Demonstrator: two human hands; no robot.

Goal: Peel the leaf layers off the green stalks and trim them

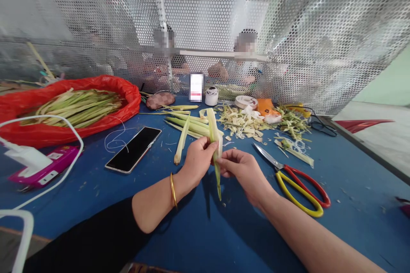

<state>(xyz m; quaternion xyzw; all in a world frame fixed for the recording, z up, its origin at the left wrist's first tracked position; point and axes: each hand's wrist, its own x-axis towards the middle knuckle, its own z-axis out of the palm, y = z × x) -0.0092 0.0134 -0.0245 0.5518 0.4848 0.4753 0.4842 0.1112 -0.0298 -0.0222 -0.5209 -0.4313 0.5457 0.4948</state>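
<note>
A pale green leafy stalk (215, 136), tapering to a point at its lower end, stands roughly upright above the blue table. My left hand (199, 153) is closed round its middle, thumb pressed against it. My right hand (238, 166) pinches the stalk's right side just below, with thumb and forefinger together. Behind my left hand lie several similar stalks (192, 124), and a single peeled-looking stalk (182, 141) rests to their left. Scissors (294, 183) with one red and one yellow handle lie right of my right hand, blades partly apart.
A red plastic bag (130, 94) full of long green stalks stands at left. Nearby are a black phone (134, 149) and a purple power strip (60, 162) with a white charger. Pale peelings (240, 121) lie behind. A perforated metal screen (205, 17) closes the back; people sit beyond it.
</note>
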